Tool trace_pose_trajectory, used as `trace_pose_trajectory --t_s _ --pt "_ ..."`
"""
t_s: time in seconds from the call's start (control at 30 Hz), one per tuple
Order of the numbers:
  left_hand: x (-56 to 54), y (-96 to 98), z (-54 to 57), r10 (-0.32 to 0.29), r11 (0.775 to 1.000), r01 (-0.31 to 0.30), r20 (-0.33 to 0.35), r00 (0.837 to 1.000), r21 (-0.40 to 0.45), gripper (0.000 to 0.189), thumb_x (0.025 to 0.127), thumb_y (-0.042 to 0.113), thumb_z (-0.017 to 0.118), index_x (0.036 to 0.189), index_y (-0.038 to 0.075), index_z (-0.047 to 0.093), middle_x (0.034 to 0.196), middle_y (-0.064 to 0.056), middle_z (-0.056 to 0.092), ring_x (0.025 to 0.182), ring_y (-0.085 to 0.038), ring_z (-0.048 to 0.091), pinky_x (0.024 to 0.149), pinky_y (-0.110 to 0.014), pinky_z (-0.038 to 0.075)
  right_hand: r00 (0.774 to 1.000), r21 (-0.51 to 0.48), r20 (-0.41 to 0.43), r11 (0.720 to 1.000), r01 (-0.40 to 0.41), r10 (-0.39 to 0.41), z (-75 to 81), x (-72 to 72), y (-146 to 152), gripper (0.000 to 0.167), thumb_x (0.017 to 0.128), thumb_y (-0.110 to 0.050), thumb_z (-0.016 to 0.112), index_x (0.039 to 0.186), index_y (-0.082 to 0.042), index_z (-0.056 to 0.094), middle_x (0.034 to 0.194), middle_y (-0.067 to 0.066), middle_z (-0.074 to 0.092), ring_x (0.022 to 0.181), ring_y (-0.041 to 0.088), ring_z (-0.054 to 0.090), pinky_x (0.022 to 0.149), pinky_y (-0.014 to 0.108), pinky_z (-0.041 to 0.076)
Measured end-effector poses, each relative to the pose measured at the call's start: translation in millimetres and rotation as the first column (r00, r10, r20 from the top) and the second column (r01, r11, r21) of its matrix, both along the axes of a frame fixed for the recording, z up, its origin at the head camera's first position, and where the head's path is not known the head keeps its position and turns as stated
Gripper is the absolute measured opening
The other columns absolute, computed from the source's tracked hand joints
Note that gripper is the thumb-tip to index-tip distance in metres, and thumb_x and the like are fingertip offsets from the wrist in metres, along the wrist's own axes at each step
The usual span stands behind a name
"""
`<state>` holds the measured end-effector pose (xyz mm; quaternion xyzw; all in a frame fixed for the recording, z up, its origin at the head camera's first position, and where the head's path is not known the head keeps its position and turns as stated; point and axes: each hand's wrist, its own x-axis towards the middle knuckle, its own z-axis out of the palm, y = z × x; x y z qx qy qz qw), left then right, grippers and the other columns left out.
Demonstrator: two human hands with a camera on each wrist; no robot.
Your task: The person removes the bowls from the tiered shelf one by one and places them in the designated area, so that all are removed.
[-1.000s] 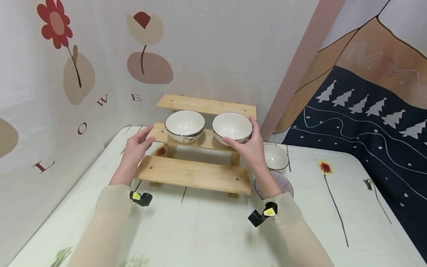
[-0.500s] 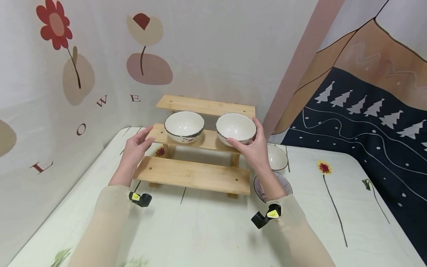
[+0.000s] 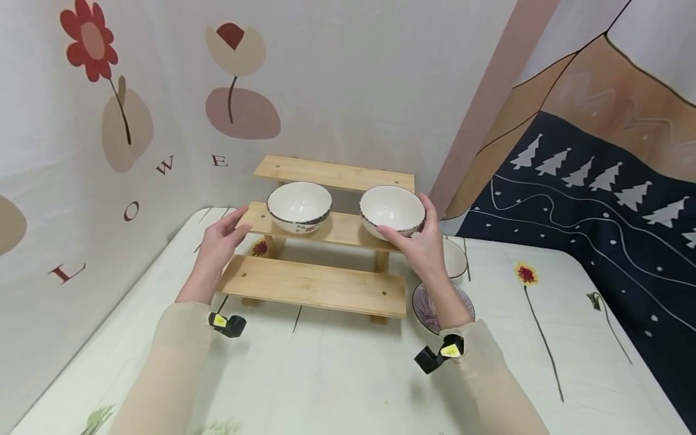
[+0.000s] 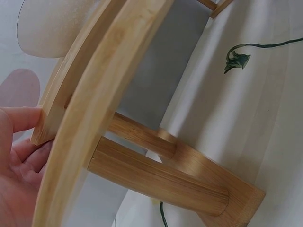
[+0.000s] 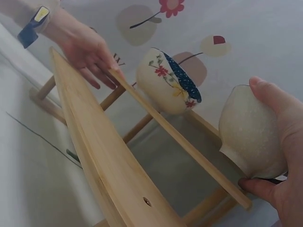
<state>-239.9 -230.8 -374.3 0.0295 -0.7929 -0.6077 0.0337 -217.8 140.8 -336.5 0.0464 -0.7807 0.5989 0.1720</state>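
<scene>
A three-tier wooden shelf (image 3: 315, 284) stands on the cloth-covered table against the wall. My left hand (image 3: 220, 244) grips the left end of its middle board, with the thumb above and fingers below in the left wrist view. In my right hand (image 3: 421, 248) is a white bowl (image 3: 391, 208) with a dark rim, held by its side at the right end of that board. Whether its foot touches the board is hard to tell. Another bowl (image 3: 299, 205), flower-painted outside with a blue patch in the right wrist view (image 5: 165, 82), sits upright on the board's left half.
Right of the shelf, a white bowl (image 3: 457, 260) and a purple-striped dish (image 3: 462, 299) stand on the table, partly hidden by my right forearm. The top board (image 3: 334, 172) rises behind the bowls. Printed cloth walls close off the back and sides.
My right hand has shifted the bowl to the right along the middle board, widening the gap to the other bowl. The left hand keeps its place on the board's end.
</scene>
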Motion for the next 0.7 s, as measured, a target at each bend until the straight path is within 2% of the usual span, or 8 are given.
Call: trace_pose_trajectory --t_s 0.47,0.7 --pt "2.2 2.9 1.6 0.01 1.0 -0.01 -0.012 1.0 0.003 0.057 0.105 0.025 0.048 0.158 0.016 0.029 0.165 -0.007 0.025 0.151 -0.029 0.029 0.125 -0.045 0.031 1.0 0.0 0.021 1.0 0.016 -0.016 1.2 2.8 12.1 0.102 0.078 -0.023 0.087 0.157 -0.01 0.023 0.155 0.013 0.04 0.136 0.024 0.045 0.119 0.04 0.039" --pt "2.5 2.9 1.0 0.011 1.0 -0.011 -0.01 1.0 0.007 0.057 0.106 0.025 0.048 0.158 0.016 0.028 0.166 -0.006 0.023 0.152 -0.028 0.027 0.125 -0.045 0.03 1.0 -0.022 -0.004 0.999 0.024 -0.025 0.9 3.6 16.9 0.1 0.077 -0.017 0.085 0.156 -0.008 0.024 0.155 0.014 0.039 0.135 0.023 0.045 0.117 0.04 0.04"
